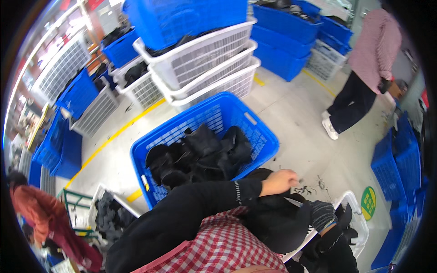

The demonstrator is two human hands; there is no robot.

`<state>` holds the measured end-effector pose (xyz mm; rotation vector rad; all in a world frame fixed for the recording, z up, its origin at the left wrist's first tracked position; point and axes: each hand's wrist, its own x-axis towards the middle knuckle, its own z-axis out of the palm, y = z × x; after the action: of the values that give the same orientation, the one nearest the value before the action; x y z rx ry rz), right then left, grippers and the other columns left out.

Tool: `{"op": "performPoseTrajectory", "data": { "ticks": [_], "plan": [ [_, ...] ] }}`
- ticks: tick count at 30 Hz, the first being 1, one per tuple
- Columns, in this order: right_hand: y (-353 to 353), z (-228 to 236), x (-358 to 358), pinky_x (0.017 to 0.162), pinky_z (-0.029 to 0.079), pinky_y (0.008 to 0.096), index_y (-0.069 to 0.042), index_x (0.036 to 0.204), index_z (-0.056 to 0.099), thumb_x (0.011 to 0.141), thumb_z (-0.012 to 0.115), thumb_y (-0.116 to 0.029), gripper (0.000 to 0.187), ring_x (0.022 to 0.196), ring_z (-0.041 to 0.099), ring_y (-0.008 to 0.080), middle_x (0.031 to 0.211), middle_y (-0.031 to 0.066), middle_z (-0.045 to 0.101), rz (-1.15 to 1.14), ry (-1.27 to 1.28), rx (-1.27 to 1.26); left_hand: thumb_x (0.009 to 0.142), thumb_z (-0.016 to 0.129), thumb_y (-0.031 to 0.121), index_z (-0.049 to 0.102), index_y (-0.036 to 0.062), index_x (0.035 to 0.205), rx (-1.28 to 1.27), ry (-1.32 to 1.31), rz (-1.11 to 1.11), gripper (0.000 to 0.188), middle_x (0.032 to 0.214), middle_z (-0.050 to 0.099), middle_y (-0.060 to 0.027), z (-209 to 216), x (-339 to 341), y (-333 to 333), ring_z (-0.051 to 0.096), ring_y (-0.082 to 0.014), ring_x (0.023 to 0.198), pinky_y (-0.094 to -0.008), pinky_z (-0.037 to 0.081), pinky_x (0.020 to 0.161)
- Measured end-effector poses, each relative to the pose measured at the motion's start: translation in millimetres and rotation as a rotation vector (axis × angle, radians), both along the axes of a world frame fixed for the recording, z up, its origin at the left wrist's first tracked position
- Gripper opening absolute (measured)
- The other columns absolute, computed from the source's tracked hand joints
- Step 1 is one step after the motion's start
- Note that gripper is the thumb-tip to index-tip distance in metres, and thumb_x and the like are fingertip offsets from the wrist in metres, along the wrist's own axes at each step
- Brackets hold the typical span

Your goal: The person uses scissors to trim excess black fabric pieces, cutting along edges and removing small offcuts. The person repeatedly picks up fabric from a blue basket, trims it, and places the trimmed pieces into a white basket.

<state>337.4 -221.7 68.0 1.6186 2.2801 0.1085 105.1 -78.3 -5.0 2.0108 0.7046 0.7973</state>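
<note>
Black garment bunched at person's lap, over white basket | left hand pinches its top edge | right hand, gloved, clutches fabric | step: handling piece; next needs firm grip | blue basket of dark pieces ahead

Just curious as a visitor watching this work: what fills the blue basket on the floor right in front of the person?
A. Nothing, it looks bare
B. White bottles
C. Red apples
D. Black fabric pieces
D. The blue basket holds a heap of black fabric pieces, lying beyond the person's left hand, which rests on more black cloth.
</note>
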Motion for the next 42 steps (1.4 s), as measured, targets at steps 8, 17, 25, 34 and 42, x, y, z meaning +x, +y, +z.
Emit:
{"op": "performPoseTrajectory", "data": {
  "ticks": [8,17,25,34,42],
  "plan": [
    [-63.1,-64.4,-11.6,0.078,0.056,0.0366,-0.007,0.121,0.067,0.093,0.076,-0.019,0.032,0.083,0.068,0.0241,0.094,0.0118,0.070,-0.751,1.386,0.088,0.085,0.084,0.034,0.055,-0.0002,0.130,-0.313,0.020,-0.206,0.063,0.122,0.065,-0.0222,-12.1,-72.8,13.7,0.062,-0.0310,0.117,-0.0388,0.048,0.102],
    [-102.7,-83.4,-33.1,0.078,0.055,0.0280,-0.003,0.132,0.060,0.097,0.076,-0.027,0.044,0.086,0.065,0.0109,0.101,0.0008,0.067,-0.850,2.074,0.064,0.073,0.090,0.010,0.063,0.0036,0.097,-0.274,0.072,-0.005,0.037,0.086,0.062,-0.0021,30.3,-73.5,-9.4,0.060,-0.0117,0.083,-0.0281,0.051,0.074],
    [-117.2,-82.1,4.7,0.074,0.056,0.0327,-0.010,0.129,0.065,0.098,0.071,-0.013,0.031,0.086,0.067,0.0153,0.099,0.0016,0.069,-0.768,1.256,0.301,0.083,0.074,0.006,0.075,-0.0018,0.098,-0.093,-0.076,0.217,0.017,0.095,0.074,-0.0067,125.3,-107.7,3.5,0.068,-0.0143,0.090,-0.0295,0.054,0.085],
    [-92.9,-53.7,-45.6,0.053,0.040,0.0222,-0.005,0.126,0.064,0.101,0.066,-0.011,0.026,0.059,0.051,0.0068,0.078,-0.0029,0.060,-1.094,2.196,0.334,0.093,0.077,0.006,0.073,-0.0013,0.096,-0.457,-0.645,0.331,0.009,0.090,0.074,-0.0018,98.4,-71.9,9.2,0.066,-0.0082,0.079,-0.0234,0.053,0.074],
    [-99.7,-66.4,-49.5,0.056,0.045,0.0221,-0.008,0.122,0.065,0.099,0.069,-0.011,0.023,0.062,0.057,0.0090,0.081,-0.0015,0.063,-1.063,2.282,0.291,0.095,0.077,0.010,0.073,0.0000,0.096,-0.466,-0.664,0.355,0.011,0.090,0.073,-0.0002,81.8,-69.5,-0.4,0.064,-0.0074,0.079,-0.0240,0.053,0.074]
  ]
}}
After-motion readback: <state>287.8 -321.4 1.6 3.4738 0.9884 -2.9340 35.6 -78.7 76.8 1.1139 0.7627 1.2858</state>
